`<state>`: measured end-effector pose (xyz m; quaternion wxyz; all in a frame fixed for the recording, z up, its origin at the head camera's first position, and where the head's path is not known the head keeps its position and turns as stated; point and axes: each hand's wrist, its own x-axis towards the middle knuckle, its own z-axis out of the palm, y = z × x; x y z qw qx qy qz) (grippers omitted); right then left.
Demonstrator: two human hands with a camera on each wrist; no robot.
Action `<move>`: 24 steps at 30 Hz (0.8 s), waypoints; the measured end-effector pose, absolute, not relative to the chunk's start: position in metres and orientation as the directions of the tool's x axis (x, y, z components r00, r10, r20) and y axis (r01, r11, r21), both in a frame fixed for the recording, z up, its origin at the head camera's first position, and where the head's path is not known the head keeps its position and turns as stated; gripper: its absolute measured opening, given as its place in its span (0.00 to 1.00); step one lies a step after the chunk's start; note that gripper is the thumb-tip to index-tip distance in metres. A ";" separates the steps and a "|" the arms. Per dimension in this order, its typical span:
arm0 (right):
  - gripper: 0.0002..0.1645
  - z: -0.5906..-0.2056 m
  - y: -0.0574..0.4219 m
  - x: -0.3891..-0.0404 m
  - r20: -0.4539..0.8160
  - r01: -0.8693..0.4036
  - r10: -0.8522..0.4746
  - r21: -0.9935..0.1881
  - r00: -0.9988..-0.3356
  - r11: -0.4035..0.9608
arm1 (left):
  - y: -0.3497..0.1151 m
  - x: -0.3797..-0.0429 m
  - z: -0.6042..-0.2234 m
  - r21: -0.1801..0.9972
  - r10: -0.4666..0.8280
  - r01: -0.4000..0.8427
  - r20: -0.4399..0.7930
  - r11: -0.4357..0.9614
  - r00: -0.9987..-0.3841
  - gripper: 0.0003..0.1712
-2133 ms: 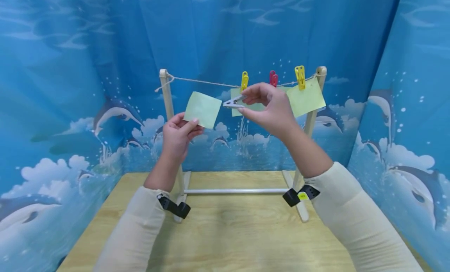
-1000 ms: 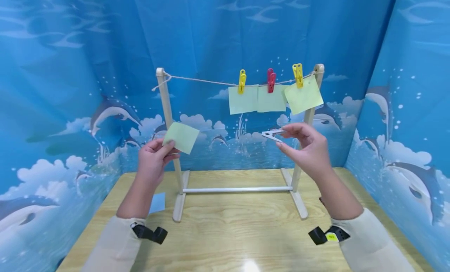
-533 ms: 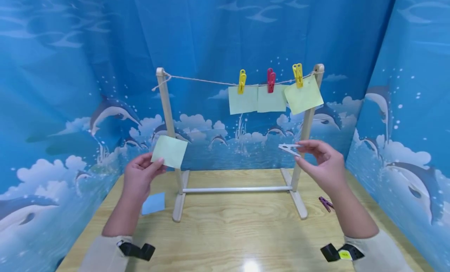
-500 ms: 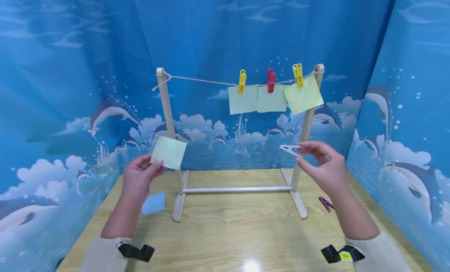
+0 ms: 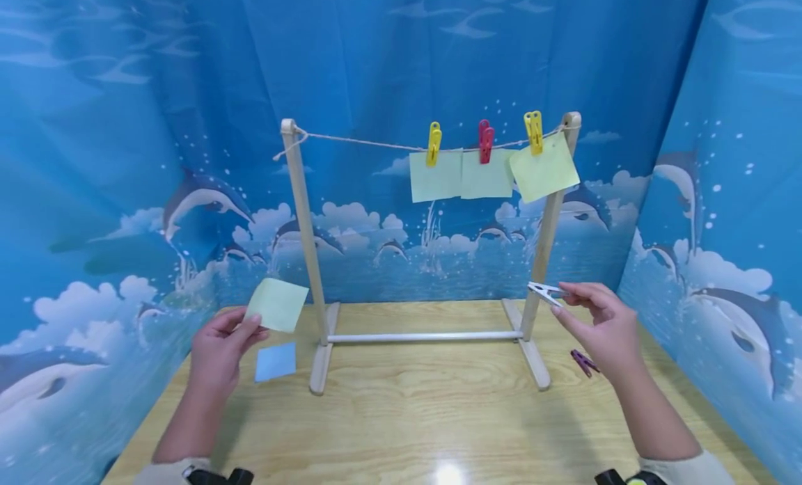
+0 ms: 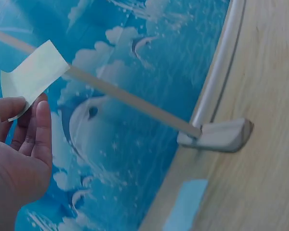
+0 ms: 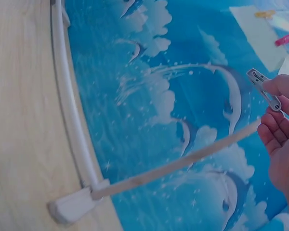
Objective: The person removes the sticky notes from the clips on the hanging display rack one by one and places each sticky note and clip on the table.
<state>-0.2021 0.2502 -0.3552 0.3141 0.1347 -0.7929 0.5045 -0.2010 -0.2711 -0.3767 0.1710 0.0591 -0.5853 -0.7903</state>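
At the left, my left hand (image 5: 219,346) pinches a pale green square paper note (image 5: 278,305) by its lower left edge, thumb in front. My right hand (image 5: 604,328) holds a white clothespin (image 5: 545,292) by its handle ends, in front of the right post. Both hands are below the string (image 5: 363,142). Three notes hang from it on the right: one green note (image 5: 436,182) under a yellow clothespin (image 5: 434,144), another (image 5: 487,179) under a red clothespin (image 5: 485,142), and a tilted yellow-green note (image 5: 545,172) under a second yellow clothespin (image 5: 533,132).
The string spans a wooden stand with a left post (image 5: 305,220), a right post (image 5: 548,231) and a low white crossbar (image 5: 426,337). A blue paper note (image 5: 276,362) and a purple clothespin (image 5: 585,362) lie on the wooden table (image 5: 401,415). A dolphin-print curtain (image 5: 376,67) surrounds it.
From close together near the string, both hands have drawn apart and down, the left with the green note, the right with the white clothespin. The blue note and purple clothespin have come into view.
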 end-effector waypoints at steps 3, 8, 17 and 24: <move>0.19 -0.364 0.259 -0.199 0.605 -0.487 0.121 -0.729 -0.787 0.481 | -0.278 -0.198 -0.382 0.940 -0.366 0.196 0.085 -0.279 -0.927 0.08; 0.19 -0.378 0.269 -0.194 0.548 -0.415 0.172 -0.772 -0.819 0.482 | -0.289 -0.194 -0.392 0.935 -0.398 0.195 0.066 -0.295 -0.915 0.09; 0.22 -0.403 0.285 -0.187 0.490 -0.355 0.217 -0.814 -0.844 0.459 | -0.309 -0.190 -0.414 0.950 -0.466 0.199 0.067 -0.242 -0.882 0.13; 0.22 -0.424 0.293 -0.185 0.468 -0.310 0.244 -0.817 -0.850 0.486 | -0.326 -0.182 -0.428 0.960 -0.464 0.163 0.040 -0.227 -0.885 0.16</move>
